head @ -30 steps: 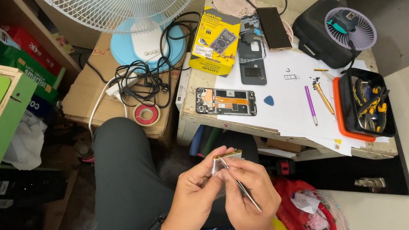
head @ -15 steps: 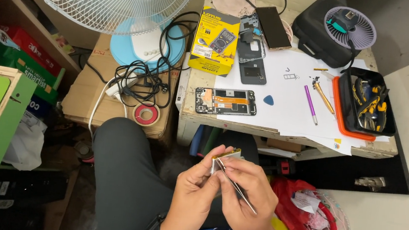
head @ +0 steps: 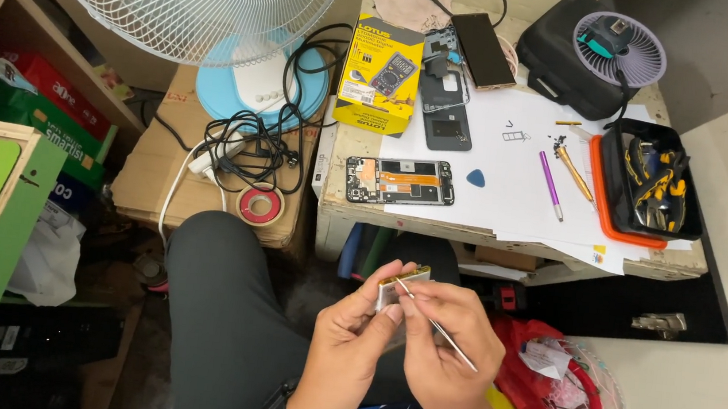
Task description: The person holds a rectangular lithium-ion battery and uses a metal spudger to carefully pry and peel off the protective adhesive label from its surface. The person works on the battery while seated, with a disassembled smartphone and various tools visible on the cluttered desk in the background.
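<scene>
My left hand (head: 350,345) holds a small flat phone part (head: 396,286), pale with a gold-coloured top edge, in front of my lap. My right hand (head: 448,346) grips thin metal tweezers (head: 437,325) whose tip touches that part. An opened phone (head: 400,181) with its boards exposed lies on the low table's (head: 398,219) near edge. A dark back cover (head: 447,97) and another phone (head: 485,36) rest further back. A blue pick (head: 476,177) and a purple pen (head: 550,185) lie on white paper (head: 510,165).
A black-and-orange tray of pliers (head: 651,183) sits at the table's right, a small purple fan on a black case (head: 588,53) behind it. A yellow box (head: 381,74), a white standing fan (head: 223,4), tangled cables, a tape roll (head: 259,204) and a red bag (head: 551,383) surround me.
Both hands have stayed in front of my lap; the tweezers have shifted slightly against the small part. Nothing else moved.
</scene>
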